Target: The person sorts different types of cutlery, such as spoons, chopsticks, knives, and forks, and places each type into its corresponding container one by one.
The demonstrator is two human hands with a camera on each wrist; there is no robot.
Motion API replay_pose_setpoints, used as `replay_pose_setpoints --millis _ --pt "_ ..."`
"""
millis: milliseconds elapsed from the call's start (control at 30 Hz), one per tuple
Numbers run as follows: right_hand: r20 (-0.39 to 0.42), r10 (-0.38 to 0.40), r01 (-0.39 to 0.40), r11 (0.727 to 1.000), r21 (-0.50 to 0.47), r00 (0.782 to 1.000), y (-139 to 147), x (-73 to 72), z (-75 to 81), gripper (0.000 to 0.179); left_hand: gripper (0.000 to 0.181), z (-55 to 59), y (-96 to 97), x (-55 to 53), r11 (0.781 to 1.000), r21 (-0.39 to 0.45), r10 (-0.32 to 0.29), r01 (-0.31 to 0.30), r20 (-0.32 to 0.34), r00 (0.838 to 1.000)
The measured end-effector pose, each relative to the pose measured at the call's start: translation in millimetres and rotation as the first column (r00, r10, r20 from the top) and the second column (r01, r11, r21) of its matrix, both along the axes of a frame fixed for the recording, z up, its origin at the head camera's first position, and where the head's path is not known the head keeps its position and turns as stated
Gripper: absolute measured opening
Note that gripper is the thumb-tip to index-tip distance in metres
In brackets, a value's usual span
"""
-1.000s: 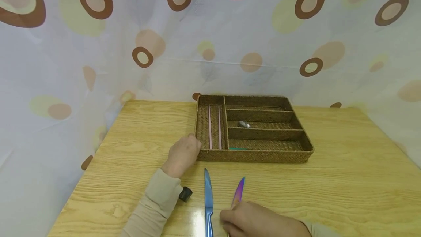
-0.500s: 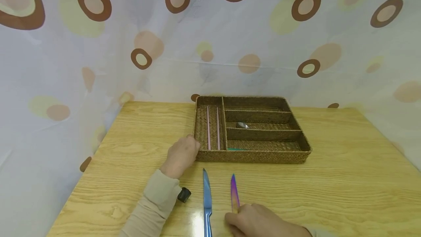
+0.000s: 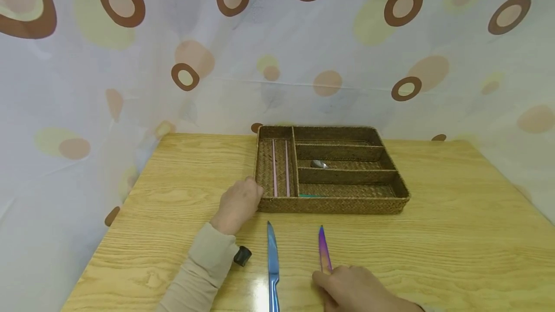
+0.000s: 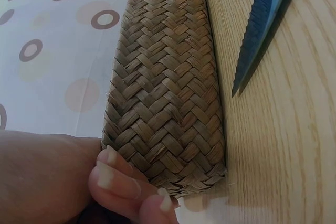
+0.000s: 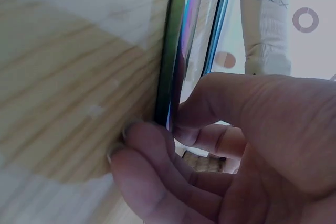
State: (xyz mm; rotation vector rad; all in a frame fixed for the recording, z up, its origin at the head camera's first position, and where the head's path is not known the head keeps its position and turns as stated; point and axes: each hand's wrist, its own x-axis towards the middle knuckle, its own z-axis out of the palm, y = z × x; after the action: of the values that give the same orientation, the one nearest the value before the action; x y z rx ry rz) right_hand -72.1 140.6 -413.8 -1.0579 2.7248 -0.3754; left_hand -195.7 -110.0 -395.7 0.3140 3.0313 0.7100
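My left hand (image 3: pixel 238 203) holds the near left corner of a brown woven cutlery tray (image 3: pixel 347 205). In the left wrist view its fingertips curl against the tray's wall (image 4: pixel 165 82). With thumb and fingers, my right hand (image 3: pixel 353 289) pinches a purple-and-orange iridescent knife (image 3: pixel 324 252), its blade pointing toward the tray. Up close in the right wrist view, the knife's shiny handle (image 5: pixel 172 51) runs down between the fingertips. A blue knife (image 3: pixel 273 259) lies on the table between the hands, tip toward the tray; its serrated edge shows in the left wrist view.
Two pink chopsticks (image 3: pixel 275 167) lie in the tray's left compartment. A spoon (image 3: pixel 319 163) is in the middle right compartment, and part of a green item (image 3: pixel 310 195) shows in the front one. A patterned curtain (image 3: pixel 277 52) hangs behind the wooden table (image 3: pixel 455 235).
The iridescent knife in my right hand has swung its tip left, then moved right. My left hand stays at the tray corner, and the blue knife lies still.
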Motion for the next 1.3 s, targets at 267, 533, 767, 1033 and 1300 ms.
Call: replay_pose_setpoints --millis 267,533,767,1033,1300 --pt "-0.059 -0.085 0.087 0.996 0.031 0.995 21.3 4.2 -2.8 0.037 0.035 0.9 0.9 -1.4 1.000 0.014 0.027 -0.027 0.019 0.999" --pt "-0.124 -0.166 0.172 0.985 0.034 0.978 34.0 10.5 -4.2 0.035 0.033 2.0 1.1 0.0 0.999 0.014 0.028 -0.029 0.034 0.999" --pt "-0.189 -0.220 0.236 0.970 0.064 0.957 41.9 10.2 -6.3 0.033 0.031 2.4 1.3 0.9 0.997 -0.078 -0.028 0.027 -0.003 1.000" --pt "-0.219 -0.194 0.220 0.970 0.101 0.956 46.1 8.5 -8.8 0.028 0.033 0.2 1.1 0.0 1.000 -0.011 0.016 -0.016 -0.002 1.000" --pt "-0.211 -0.106 0.133 0.984 0.118 0.972 51.1 3.5 -9.8 0.027 0.034 0.8 0.9 0.6 1.000 0.011 0.027 -0.027 -0.004 1.000"
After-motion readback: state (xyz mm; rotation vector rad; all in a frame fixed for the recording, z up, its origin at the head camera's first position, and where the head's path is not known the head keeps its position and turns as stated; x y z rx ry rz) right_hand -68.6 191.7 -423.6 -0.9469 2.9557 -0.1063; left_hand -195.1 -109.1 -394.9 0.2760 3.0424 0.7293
